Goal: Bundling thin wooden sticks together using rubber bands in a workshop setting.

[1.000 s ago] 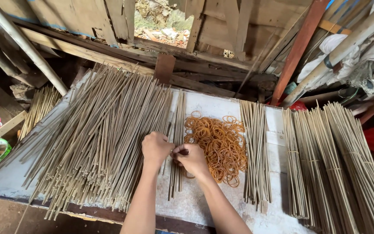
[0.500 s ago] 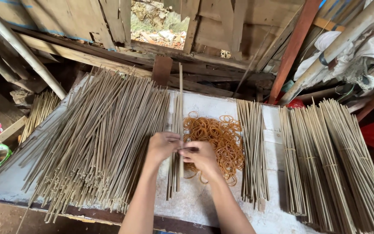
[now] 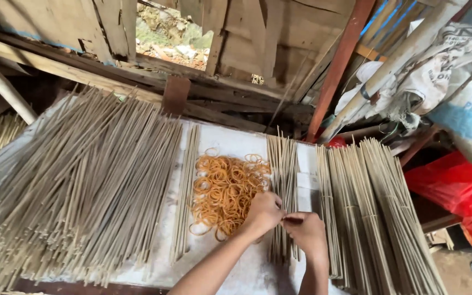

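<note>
Both hands cover the middle of the small stick bundle point(image 3: 283, 164), so whether their fingers pinch one stick or several is too small to tell. The big loose stick pile point(image 3: 72, 186) runs off the left and bottom edges. The tied bundles point(image 3: 372, 207) are cut by the bottom edge, as is the bench point(image 3: 236, 139)

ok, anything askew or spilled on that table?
Nothing spilled. The rubber bands sit in a loose heap, and the big pile of sticks on the left fans out unevenly. The left hand and right hand meet over a small, straight row of sticks.
</note>
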